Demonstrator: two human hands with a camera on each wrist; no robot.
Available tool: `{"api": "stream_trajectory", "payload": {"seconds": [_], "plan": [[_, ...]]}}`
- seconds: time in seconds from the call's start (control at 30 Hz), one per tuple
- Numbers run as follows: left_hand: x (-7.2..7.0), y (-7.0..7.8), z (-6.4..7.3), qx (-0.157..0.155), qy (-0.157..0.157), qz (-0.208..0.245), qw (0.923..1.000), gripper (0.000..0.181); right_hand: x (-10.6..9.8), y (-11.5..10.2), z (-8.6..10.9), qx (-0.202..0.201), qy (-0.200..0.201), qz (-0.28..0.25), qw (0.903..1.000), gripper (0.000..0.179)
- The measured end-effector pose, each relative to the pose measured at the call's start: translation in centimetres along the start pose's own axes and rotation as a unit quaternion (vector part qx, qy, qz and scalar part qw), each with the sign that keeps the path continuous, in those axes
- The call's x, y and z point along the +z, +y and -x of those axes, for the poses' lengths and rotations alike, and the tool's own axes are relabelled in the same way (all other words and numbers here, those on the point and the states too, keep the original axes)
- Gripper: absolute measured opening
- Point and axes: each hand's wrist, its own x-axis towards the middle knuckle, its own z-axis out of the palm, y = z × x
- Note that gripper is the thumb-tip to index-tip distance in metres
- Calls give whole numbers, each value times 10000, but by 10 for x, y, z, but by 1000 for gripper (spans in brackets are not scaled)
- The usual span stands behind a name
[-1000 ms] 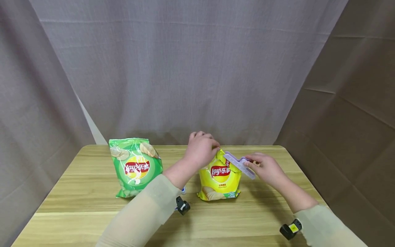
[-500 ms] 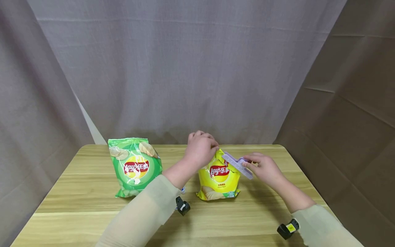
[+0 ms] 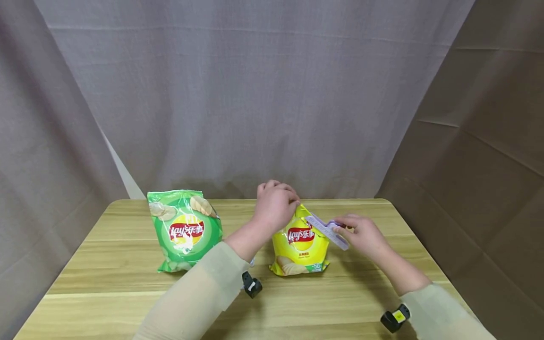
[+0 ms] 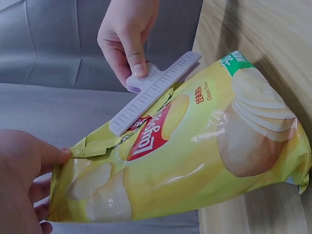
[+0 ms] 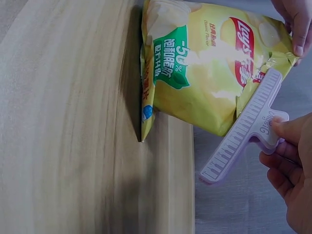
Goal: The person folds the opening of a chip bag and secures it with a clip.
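A yellow Lay's chip bag (image 3: 301,250) stands on the table, its upper right corner folded over. My left hand (image 3: 275,206) pinches the bag's top edge at the left; in the left wrist view the thumb lies against the folded edge. My right hand (image 3: 364,236) pinches the handle of a lilac bag clip (image 5: 243,127) between thumb and fingers. The long ridged bar of the clip lies slanted along the fold at the bag's upper right, overlapping it in both wrist views. Its lower end sticks out past the bag's side.
A green Lay's chip bag (image 3: 186,231) stands to the left, partly behind the left forearm. A small blue-and-white thing (image 3: 252,262) shows beside the left sleeve. The wooden table (image 3: 106,274) ends at a grey curtain (image 3: 272,94) behind and brown cloth (image 3: 480,156) at the right.
The right hand has brought the clip slightly left and down, closer over the bag's folded corner. The left hand keeps its hold on the top edge.
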Motion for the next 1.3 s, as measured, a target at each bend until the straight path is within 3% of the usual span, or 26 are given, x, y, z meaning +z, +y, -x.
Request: {"api": "stream_trajectory", "payload": {"seconds": [0.23, 1.03, 1.3], "plan": [[1, 0, -1, -1, 30, 67, 10000, 16, 8, 1, -1, -120, 243, -99, 9996, 26], [1, 2, 1, -46, 86, 296, 9995, 15, 12, -11, -4, 224, 290, -230, 9991, 30], [2, 3, 0, 11, 47, 215, 9998, 16, 13, -14, -7, -35, 455, -415, 9981, 27]]}}
